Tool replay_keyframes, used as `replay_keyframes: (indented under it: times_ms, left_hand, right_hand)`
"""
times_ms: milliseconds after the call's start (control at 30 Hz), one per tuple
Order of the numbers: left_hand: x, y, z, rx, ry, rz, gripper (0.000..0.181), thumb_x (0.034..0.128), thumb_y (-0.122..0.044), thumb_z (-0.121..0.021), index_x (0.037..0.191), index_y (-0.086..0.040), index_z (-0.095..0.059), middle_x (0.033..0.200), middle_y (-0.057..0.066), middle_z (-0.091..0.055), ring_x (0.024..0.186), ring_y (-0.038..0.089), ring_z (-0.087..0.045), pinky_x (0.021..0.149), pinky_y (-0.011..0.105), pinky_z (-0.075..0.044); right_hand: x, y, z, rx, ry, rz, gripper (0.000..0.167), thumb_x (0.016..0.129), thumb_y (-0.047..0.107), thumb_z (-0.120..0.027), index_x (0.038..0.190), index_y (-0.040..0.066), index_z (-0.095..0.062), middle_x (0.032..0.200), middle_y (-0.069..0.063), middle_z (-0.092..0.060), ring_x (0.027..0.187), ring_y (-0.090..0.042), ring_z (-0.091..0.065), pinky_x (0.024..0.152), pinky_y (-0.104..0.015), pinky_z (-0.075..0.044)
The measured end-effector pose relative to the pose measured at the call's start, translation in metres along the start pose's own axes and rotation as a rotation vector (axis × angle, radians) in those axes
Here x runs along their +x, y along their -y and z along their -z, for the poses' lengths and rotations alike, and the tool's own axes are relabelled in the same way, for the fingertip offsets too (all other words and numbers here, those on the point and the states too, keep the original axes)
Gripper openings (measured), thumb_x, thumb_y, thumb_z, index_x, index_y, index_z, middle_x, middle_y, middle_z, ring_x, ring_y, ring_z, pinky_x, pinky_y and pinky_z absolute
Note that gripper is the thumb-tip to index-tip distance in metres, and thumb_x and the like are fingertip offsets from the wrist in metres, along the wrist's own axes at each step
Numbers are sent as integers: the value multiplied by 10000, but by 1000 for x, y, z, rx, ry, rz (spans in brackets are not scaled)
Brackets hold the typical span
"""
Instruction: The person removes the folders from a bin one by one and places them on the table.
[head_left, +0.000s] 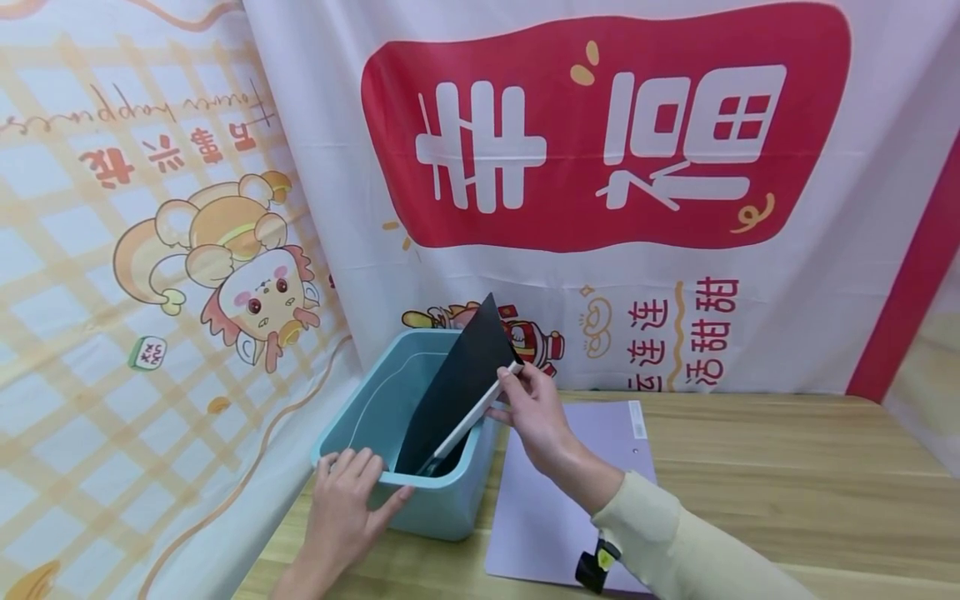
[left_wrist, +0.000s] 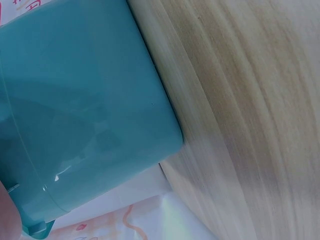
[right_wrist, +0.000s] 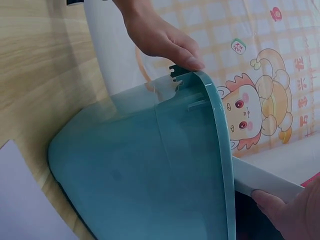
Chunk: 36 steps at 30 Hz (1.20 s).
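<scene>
A teal plastic bin (head_left: 442,512) stands upright on the table, its open top facing up. My left hand (head_left: 341,508) grips its near rim, fingers over the edge and thumb along the outside. With my right hand (head_left: 540,417) I pinch the upper end of a thin black panel with a white strip along one edge (head_left: 457,383). The panel slants out of the bin, and its lower end is hidden inside. From the right wrist, the white strip (right_wrist: 265,180) shows beyond the bin's rim. The left wrist view shows mostly the bin's outer wall (left_wrist: 95,110).
A flat purple folder or board (head_left: 540,517) with a white label lies right of the bin, under my right forearm. Wooden tabletop (head_left: 787,483) extends to the right. Printed cloths (head_left: 322,167) hang behind and to the left, close to the bin.
</scene>
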<state>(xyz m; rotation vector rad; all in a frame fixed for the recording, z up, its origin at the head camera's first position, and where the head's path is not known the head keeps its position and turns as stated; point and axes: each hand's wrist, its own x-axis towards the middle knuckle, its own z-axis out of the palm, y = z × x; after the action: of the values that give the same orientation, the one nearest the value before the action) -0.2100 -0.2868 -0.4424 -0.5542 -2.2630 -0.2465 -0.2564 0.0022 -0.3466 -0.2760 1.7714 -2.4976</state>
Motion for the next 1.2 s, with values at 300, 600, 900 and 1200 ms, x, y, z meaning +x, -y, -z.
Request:
replay_keyframes:
  times_ms: [300, 600, 900, 1200]
  left_hand:
    - [-1, 0, 1, 1, 20, 9, 396, 888, -558, -713, 845, -197, -558, 788, -86, -485, 760, 139, -435, 834, 473, -354]
    - [-1, 0, 1, 18, 11, 0, 443, 912, -599, -666, 840, -174, -559, 777, -71, -475, 752, 146, -435, 821, 491, -373]
    - [-1, 0, 2, 30, 33, 8, 416, 871, -566, -723, 848, -185, -557, 789, -67, -485, 766, 162, -446, 847, 499, -372]
    - [-1, -1, 2, 32, 41, 19, 409, 867, -556, -735, 845, -186, -562, 789, -71, -486, 767, 160, -447, 852, 506, -380]
  right_hand:
    - [0, 1, 5, 17, 15, 29, 311, 1092, 203, -502, 1298, -31, -503, 1408, -219, -524, 1273, -400, -589, 923, -496, -543]
    - [-2, 4, 11, 29, 8, 54, 345, 1103, 211, -473, 1356, -24, -468, 1396, -234, -537, 1234, -400, -612, 915, -490, -548]
    - [-1, 8, 17, 48, -7, 42, 336, 1105, 214, -466, 1340, -26, -459, 1405, -219, -546, 1244, -384, -616, 919, -485, -548]
    - [-1, 12, 24, 66, -26, 38, 329, 1104, 208, -470, 1339, -20, -449, 1400, -218, -540, 1241, -387, -622, 908, -459, -558]
